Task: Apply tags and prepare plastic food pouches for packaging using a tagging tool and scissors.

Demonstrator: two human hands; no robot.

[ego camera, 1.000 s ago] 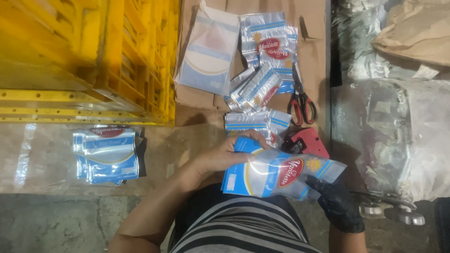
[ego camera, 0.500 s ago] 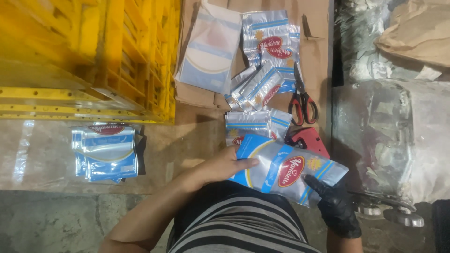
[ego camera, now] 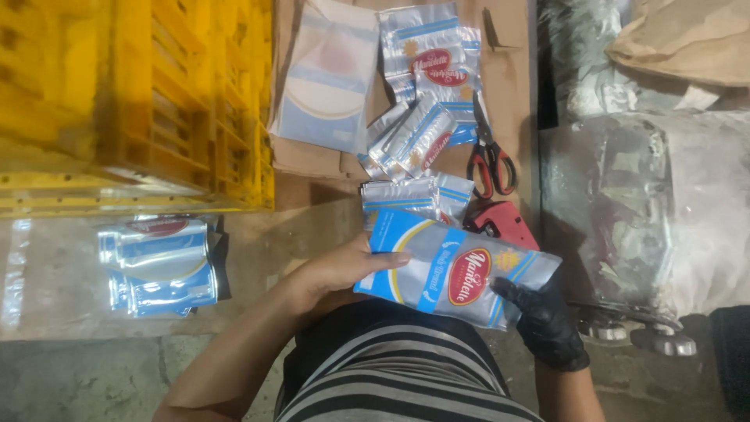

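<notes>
A blue and silver plastic pouch [ego camera: 457, 270] with a red oval label lies across both my hands, tilted down to the right, over my lap. My bare left hand [ego camera: 336, 266] grips its left end, thumb on top. My right hand [ego camera: 543, 312], in a black glove, holds its lower right corner. Just beyond the pouch lie a small bundle of the same pouches [ego camera: 414, 197] and a red hand tool [ego camera: 500, 223].
More pouches [ego camera: 426, 70] and red-handled scissors [ego camera: 490, 160] lie on brown cardboard [ego camera: 516, 86]. A stack of pouches [ego camera: 156, 262] sits at the left. A yellow plastic crate [ego camera: 133, 101] stands at the upper left. Clear plastic bags [ego camera: 648, 195] fill the right.
The pouch has turned in my hands and now tilts further down to the right. My left thumb has come onto its top face. My gloved right hand holds the lower right corner.
</notes>
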